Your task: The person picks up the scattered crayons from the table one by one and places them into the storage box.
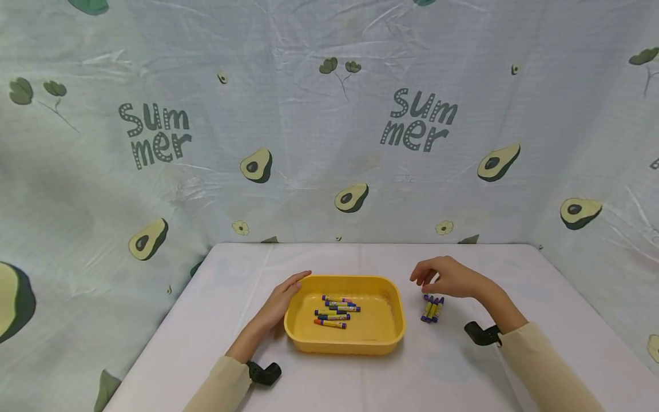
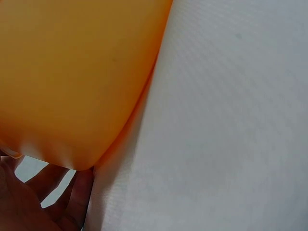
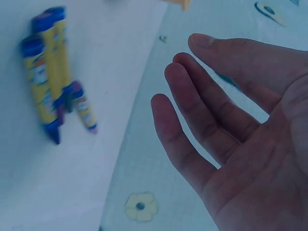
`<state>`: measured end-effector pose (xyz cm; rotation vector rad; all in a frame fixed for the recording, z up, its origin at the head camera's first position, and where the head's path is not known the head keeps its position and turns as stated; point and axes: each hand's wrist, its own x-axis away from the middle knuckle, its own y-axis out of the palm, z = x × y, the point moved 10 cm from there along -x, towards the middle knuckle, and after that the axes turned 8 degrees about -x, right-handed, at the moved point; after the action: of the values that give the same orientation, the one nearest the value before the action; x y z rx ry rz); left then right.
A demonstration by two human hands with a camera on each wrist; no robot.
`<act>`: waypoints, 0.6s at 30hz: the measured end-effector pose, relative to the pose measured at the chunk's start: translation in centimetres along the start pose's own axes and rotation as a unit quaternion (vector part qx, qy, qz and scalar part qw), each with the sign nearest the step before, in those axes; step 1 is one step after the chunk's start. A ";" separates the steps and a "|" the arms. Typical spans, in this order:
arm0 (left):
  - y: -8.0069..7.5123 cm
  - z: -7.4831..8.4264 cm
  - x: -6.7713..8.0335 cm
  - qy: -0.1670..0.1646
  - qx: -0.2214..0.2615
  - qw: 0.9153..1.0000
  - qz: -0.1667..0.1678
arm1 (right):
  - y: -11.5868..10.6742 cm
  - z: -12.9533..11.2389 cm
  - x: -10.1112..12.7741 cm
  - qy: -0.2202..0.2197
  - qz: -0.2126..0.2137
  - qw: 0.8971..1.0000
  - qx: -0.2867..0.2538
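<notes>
A yellow tray (image 1: 393,312) sits mid-table holding several crayons (image 1: 336,313) with yellow wrappers. My left hand (image 1: 284,300) rests against the tray's left wall, fingers straight along its rim; the left wrist view shows only the tray's orange-yellow wall (image 2: 72,82) and a bit of the left hand (image 2: 29,202). A small bundle of purple-tipped crayons (image 1: 432,309) lies on the table right of the tray. My right hand (image 1: 447,278) hovers just above that bundle, fingers relaxed and empty. In the right wrist view the right hand (image 3: 231,130) shows an open palm beside those crayons (image 3: 50,72).
The white table (image 1: 463,377) is backed and flanked by an avocado-print curtain (image 1: 329,126). Black wrist mounts (image 1: 481,333) sit on both forearms. Bare tabletop lies in front of the tray and to the far right.
</notes>
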<state>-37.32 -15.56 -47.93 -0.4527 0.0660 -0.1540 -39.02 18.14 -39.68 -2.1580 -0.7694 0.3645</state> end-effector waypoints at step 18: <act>-0.2 -0.1 0.8 -0.004 0.002 1.000 -0.005 | 2.6 5.2 4.5 0.044 0.047 0.997 -0.031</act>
<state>-36.60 -15.90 -47.96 -0.4494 0.0553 -0.1623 -37.02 22.77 -45.05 -2.2571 -0.6391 0.2953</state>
